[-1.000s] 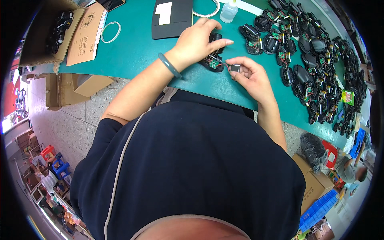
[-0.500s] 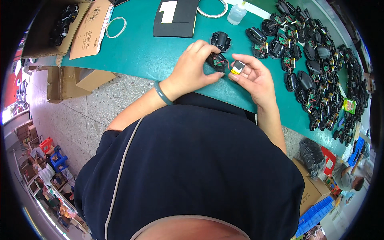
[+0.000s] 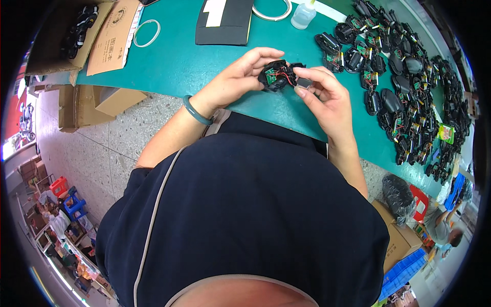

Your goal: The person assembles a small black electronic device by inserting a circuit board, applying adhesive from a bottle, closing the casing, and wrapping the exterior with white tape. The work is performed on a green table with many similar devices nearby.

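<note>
Green table [image 3: 179,64] across the room, black units [image 3: 391,101] crowding its right edge. Over the front edge's inner side, the left hand [image 3: 232,83] grips an open shell [image 3: 280,68]; the right hand [image 3: 330,100] pinches a dark block [image 3: 305,82] just beside it, red wires [image 3: 288,77] running blockward. Bringing the two together looks like the step; moving either calls for slack wires.

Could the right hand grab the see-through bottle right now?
Probably not without letting go first: the right hand is pinching a small dark block, though nothing seems to stand between that hand and the see-through bottle.
</note>
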